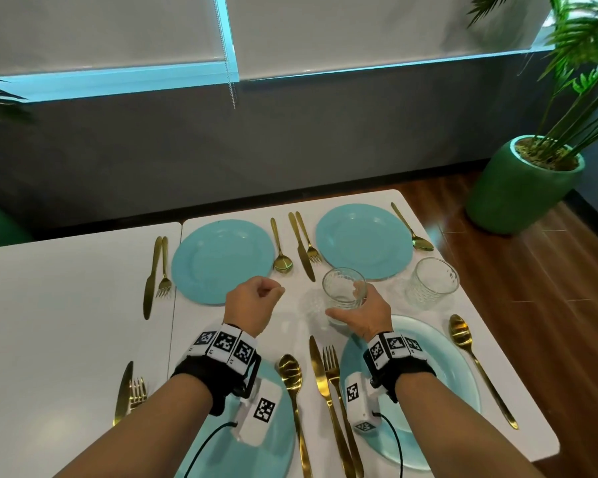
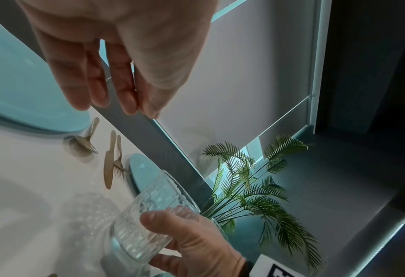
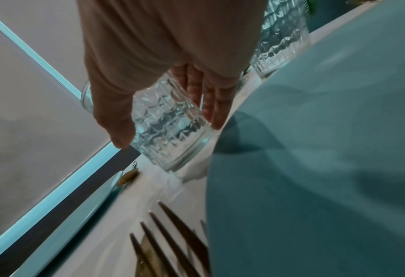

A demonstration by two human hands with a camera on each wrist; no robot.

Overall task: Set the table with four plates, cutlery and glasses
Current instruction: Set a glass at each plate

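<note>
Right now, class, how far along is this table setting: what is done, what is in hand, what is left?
Done: four blue plates lie with gold cutlery beside each, and one glass stands on the table.
In hand: the right hand holds a second glass; the left hand holds nothing.
Left: only two glasses show, so two more.

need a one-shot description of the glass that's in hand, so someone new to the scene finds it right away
On the white table, look at the gap between the two right-hand turquoise plates, far and near. The held glass is the clear textured tumbler there, gripped by the right hand. Its twin, the free glass, stands untouched further right.
</note>
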